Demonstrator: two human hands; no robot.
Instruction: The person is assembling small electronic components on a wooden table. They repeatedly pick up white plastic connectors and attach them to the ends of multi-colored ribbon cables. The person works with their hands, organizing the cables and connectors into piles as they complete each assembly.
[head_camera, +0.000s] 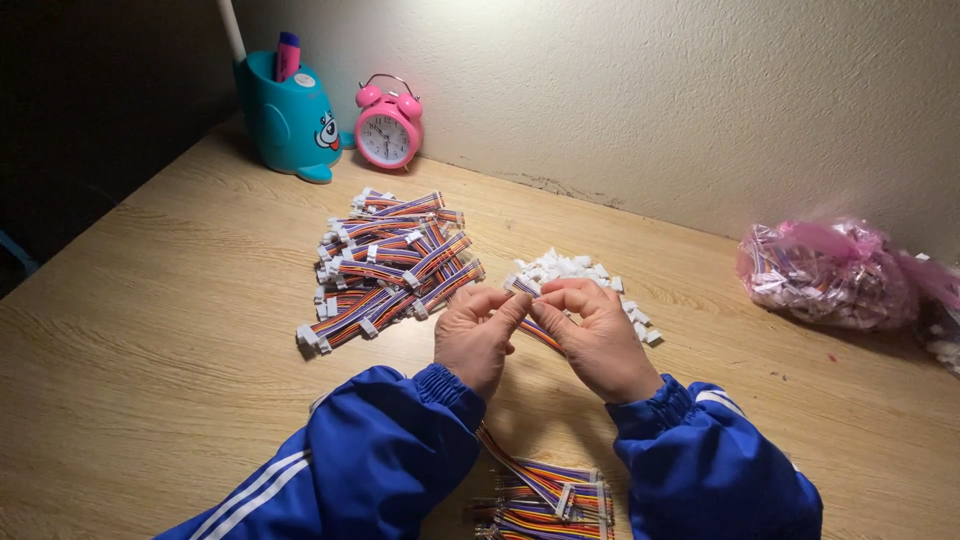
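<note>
Wooden tabletop (150, 350) holds a large finished cable pile (390, 265) (more near the sleeves); both hands' grip pinches one ribbon cable (535, 330), left hand (475, 335), right hand (595, 335), loose white connectors (565, 268) remaining.

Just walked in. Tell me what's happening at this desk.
A person in blue sleeves holds one striped ribbon cable between both hands, the left hand and right hand pinching its upper end over a wooden desk. Just beyond the hands lies a heap of small white connectors. A stack of cables with connectors sits to the left, loose cables lie near the sleeves, and a clear bag of parts rests at the right.
</note>
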